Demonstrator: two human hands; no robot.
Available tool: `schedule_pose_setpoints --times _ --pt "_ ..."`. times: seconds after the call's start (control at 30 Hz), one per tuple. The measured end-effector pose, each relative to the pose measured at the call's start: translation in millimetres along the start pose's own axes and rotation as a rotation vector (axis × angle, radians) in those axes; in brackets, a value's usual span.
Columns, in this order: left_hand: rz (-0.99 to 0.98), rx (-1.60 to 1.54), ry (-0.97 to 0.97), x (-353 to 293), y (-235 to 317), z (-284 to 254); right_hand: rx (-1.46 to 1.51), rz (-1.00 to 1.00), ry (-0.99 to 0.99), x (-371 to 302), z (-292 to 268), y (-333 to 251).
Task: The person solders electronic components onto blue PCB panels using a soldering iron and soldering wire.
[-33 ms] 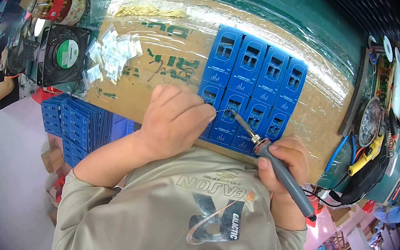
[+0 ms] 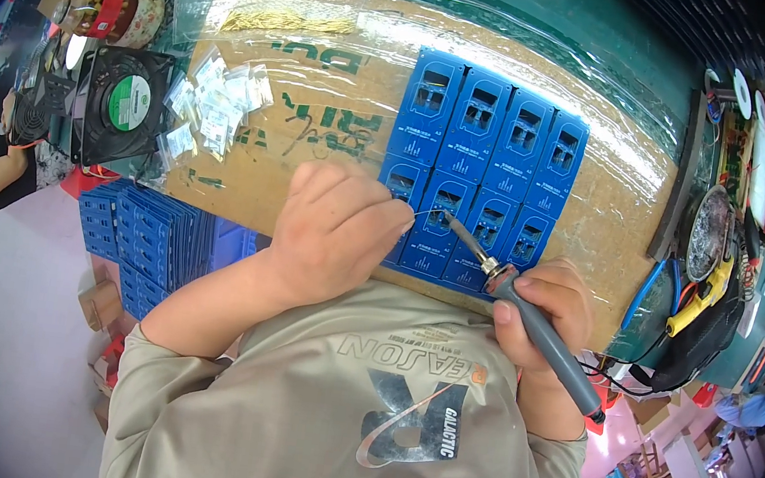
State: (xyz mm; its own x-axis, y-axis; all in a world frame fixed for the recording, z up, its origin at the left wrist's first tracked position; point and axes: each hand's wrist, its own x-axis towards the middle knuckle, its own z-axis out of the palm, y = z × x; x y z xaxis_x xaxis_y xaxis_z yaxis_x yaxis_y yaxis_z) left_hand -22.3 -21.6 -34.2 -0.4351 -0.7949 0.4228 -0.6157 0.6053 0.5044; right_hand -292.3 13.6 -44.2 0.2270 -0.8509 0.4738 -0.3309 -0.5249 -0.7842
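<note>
A panel of blue circuit boards (image 2: 466, 159) lies on the bench before me, with several boards joined in two rows. My right hand (image 2: 551, 307) is closed around the grey handle of a soldering iron (image 2: 538, 330). The iron's tip meets a board in the near row, second from the left. In a pinch, my left hand (image 2: 337, 224) holds a thin solder wire (image 2: 423, 212) whose end reaches toward that tip. Its fist covers part of the panel's near left corner.
Small clear bags of parts (image 2: 218, 104) lie to the left, beside a black fan (image 2: 120, 102). A stack of blue boards (image 2: 148, 239) stands by the bench at left. Blue-handled pliers (image 2: 645, 295), a yellow-handled tool (image 2: 701, 302) and a round metal dish (image 2: 709, 236) sit at right.
</note>
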Motion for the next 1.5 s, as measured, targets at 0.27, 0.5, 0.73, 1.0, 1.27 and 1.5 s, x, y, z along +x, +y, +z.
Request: schedule_pose_setpoints --times 0.27,0.5,0.73,1.0,1.27,1.5 --pt "0.016 -0.008 0.001 0.7 -0.4 0.1 -0.021 0.001 0.001 0.5 0.8 -0.8" --pt "0.001 0.009 0.018 0.6 -2.6 -0.2 -0.014 0.017 0.018 -1.8 1.8 -0.1" --pt "0.008 -0.006 0.007 0.4 -3.7 1.1 -0.028 0.012 0.001 4.4 4.0 -1.4" --pt "0.005 -0.01 -0.002 1.8 -2.5 -0.1 -0.026 0.012 0.001 2.9 4.4 -0.8" --pt "-0.011 0.0 0.012 0.7 -3.8 -1.0 0.005 0.011 0.011 5.2 5.5 -1.8" --pt "-0.002 -0.005 -0.001 0.4 -3.8 -1.1 -0.002 0.015 -0.007 5.3 6.0 -2.0"
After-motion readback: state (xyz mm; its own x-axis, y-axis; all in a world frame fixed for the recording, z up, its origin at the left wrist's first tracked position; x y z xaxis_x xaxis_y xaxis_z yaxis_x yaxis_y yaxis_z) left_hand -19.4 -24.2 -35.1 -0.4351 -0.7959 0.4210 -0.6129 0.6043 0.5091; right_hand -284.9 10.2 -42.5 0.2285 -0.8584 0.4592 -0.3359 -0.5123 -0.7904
